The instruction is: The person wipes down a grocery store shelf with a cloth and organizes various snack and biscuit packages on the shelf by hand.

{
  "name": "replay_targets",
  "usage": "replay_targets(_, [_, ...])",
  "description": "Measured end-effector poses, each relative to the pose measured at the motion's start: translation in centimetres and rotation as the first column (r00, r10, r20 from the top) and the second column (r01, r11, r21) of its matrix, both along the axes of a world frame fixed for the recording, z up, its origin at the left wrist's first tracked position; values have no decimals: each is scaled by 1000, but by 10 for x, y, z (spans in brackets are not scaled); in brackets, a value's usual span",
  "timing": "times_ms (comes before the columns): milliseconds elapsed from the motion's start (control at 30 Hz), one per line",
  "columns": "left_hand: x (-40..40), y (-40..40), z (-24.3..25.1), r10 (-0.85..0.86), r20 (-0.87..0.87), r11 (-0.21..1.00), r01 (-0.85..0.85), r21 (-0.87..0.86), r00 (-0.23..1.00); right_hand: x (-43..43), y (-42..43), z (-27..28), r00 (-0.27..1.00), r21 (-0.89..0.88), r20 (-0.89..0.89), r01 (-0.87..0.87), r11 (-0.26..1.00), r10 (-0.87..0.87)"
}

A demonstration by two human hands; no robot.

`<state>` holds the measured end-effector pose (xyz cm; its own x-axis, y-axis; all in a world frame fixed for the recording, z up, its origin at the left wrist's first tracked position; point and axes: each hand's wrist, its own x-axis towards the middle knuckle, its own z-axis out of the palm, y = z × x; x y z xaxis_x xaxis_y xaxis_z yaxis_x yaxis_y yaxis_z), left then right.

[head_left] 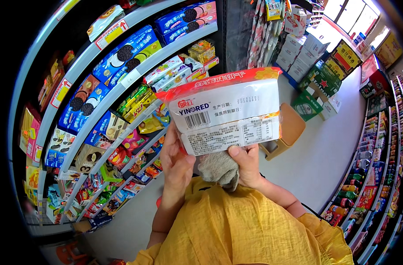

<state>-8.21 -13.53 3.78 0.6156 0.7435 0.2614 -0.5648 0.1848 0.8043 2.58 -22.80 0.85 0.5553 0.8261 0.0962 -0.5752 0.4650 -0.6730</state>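
A red and white plastic-wrapped biscuit packet (pixel 226 112) is held up between both hands, its printed back with a barcode facing the camera. My left hand (pixel 177 159) grips the packet's lower left edge, thumb in front and fingers partly hidden behind it. At the lower right edge, my right hand (pixel 248 162) pinches the packet under its thumb. A grey cloth (pixel 219 169) hangs bunched below the packet, held in my right hand too; part of it is hidden behind the packet.
Shelves of boxed and bagged snacks (pixel 122 82) rise at the left. A tan plastic stool (pixel 289 126) stands behind the packet at the right. Beyond are stacked cartons (pixel 294 53) and green beer boxes (pixel 320 79). Drink shelves (pixel 366 165) curve along the right.
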Motion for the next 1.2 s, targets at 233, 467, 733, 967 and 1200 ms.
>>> replay_targets(233, [-3,-4,2,71,-34,997,-71,-16,997,-2,-1,-2,1000,8,6,-2,1000,2])
replay_targets(467, [-3,-2,1,-14,-9,1000,14,0,1000,-1,-3,0,1000,-2,0,1,1000,-1])
replay_targets(733, [-3,-2,-4,8,-18,998,-7,70,1000,1,-5,-9,998,-10,25,52,999,-52])
replay_targets(967, [-5,4,2,-32,7,997,31,64,999,1,-10,-6,999,3,11,42,999,-42])
replay_targets(1200, [-5,9,-10,24,21,999,-23,-43,999,1,-11,-8,998,-70,58,-7,998,11])
